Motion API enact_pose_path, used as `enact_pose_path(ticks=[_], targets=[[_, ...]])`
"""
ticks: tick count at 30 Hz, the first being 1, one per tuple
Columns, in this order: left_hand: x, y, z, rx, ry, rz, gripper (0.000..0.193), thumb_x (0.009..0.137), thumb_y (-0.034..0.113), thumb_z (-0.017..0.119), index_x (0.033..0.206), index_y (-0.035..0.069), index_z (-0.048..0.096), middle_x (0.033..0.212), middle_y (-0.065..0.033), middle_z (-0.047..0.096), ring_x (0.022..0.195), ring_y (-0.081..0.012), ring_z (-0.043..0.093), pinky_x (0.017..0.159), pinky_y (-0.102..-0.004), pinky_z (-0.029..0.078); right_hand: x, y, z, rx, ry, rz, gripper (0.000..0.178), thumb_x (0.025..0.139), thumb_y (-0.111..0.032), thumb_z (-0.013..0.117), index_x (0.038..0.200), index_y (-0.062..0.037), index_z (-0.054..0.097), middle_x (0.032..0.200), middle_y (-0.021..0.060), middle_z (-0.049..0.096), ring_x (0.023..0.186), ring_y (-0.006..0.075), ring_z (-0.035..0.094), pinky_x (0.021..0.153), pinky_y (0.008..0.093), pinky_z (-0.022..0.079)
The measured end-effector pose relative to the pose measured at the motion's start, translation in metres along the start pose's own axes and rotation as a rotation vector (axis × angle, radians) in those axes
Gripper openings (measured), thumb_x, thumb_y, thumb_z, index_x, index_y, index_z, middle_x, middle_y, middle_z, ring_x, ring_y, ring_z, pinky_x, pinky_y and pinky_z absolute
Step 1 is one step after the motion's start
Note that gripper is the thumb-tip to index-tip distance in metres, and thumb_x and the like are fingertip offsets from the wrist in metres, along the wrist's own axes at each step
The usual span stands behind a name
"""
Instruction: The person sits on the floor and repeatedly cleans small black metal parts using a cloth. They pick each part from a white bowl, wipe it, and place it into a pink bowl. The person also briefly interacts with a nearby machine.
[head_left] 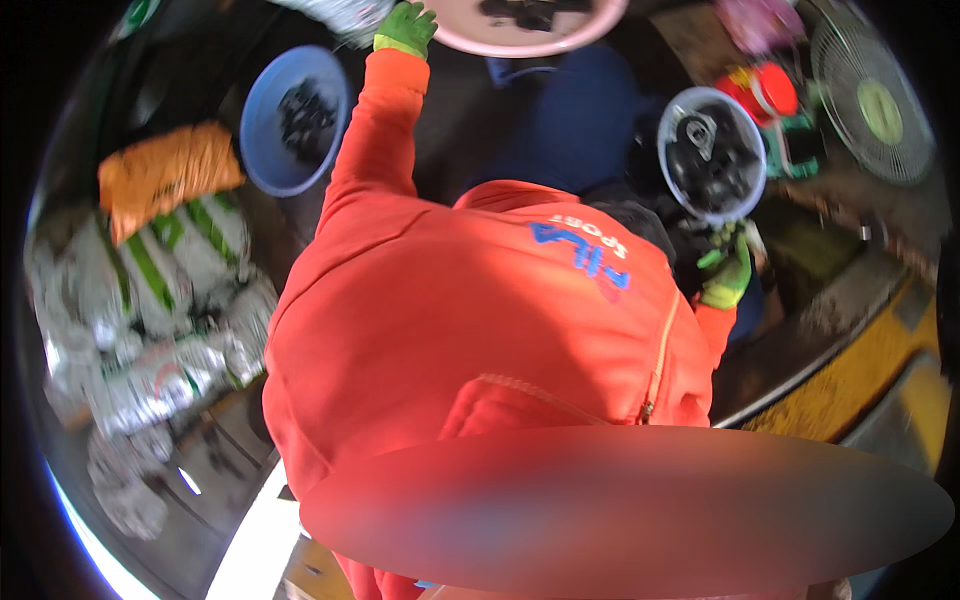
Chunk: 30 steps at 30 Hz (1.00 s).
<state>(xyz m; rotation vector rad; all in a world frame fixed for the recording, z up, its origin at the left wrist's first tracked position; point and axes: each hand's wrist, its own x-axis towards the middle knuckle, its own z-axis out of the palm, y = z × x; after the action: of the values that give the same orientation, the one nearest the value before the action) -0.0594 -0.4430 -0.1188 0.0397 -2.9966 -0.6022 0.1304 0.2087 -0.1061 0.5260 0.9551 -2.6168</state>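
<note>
My left hand (404, 30), in a green and yellow glove, reaches to the far side with its fingers stretched apart. It is beside the left rim of a pink basin (520, 45) and next to a clear plastic bag (345, 15); whether it touches either is unclear. Several dark pieces (530, 12) lie in the basin. On the right, my right hand (728, 275), gloved alike, is closed with curled fingers just below a light-blue bucket (668, 170) of black pieces (705, 165). Something small and pale shows at its fingertips, too blurred to name.
A blue basin (255, 120) with black pieces stands at left, near an orange bag (170, 175) and several clear plastic packs (150, 280). At right are a red container (775, 90), a fan (880, 110) and a yellow-topped ledge (850, 375).
</note>
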Motion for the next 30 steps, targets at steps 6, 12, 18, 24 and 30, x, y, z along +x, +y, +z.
enact_pose_path(ticks=[6,12,18,24,30], targets=[[0.035,0.265,0.087,-1.108,-0.442,0.276,0.031,0.089,0.027,0.059,0.117,0.015,0.066,0.116,-0.0062,0.065,0.105,-0.0205,0.061,0.089,-0.0318,0.048,-0.015,0.026,0.013,0.15,0.231,-0.155,0.021,0.098,-0.024,0.046,0.109,-0.008,0.054,0.089,0.0076,0.055,0.08,0.0227,0.052,0.069,0.0364,0.046],[-0.017,0.41,0.173,-0.106,-0.756,0.69,0.052,0.082,0.049,0.061,0.112,0.007,0.066,0.112,-0.0165,0.066,0.099,-0.0323,0.064,0.088,-0.0423,0.048,-0.003,0.032,0.022,0.15,0.375,-0.262,0.02,0.097,-0.023,0.045,0.108,-0.0086,0.053,0.082,0.0067,0.054,0.072,0.022,0.052,0.064,0.0342,0.043],[-0.054,0.422,0.226,0.029,-0.571,0.418,0.056,0.067,0.049,0.07,0.105,0.008,0.069,0.105,-0.018,0.067,0.099,-0.0346,0.063,0.085,-0.0457,0.047,-0.003,0.032,0.029,0.129,0.417,-0.247,0.019,0.093,-0.013,0.042,0.108,-0.008,0.052,0.084,0.0092,0.058,0.067,0.022,0.055,0.06,0.0344,0.046],[-0.034,0.408,0.165,-0.374,-0.341,0.713,0.051,0.061,0.047,0.078,0.094,0.01,0.071,0.093,-0.0147,0.069,0.088,-0.0336,0.065,0.079,-0.0404,0.051,0.004,0.04,0.042,-0.095,0.522,-0.235,0.036,0.095,-0.015,0.05,0.129,-0.0059,0.046,0.086,0.0087,0.059,0.066,0.0188,0.055,0.057,0.0309,0.046],[-0.056,0.432,0.078,-0.982,-0.108,0.905,0.056,0.06,0.021,0.087,0.109,0.007,0.064,0.119,-0.0127,0.062,0.106,-0.0263,0.061,0.09,-0.0369,0.051,0.018,0.057,0.075,-0.782,0.336,-0.573,0.045,0.091,-0.016,0.062,0.132,-0.002,0.05,0.109,0.0081,0.063,0.088,0.0146,0.06,0.077,0.0296,0.05]])
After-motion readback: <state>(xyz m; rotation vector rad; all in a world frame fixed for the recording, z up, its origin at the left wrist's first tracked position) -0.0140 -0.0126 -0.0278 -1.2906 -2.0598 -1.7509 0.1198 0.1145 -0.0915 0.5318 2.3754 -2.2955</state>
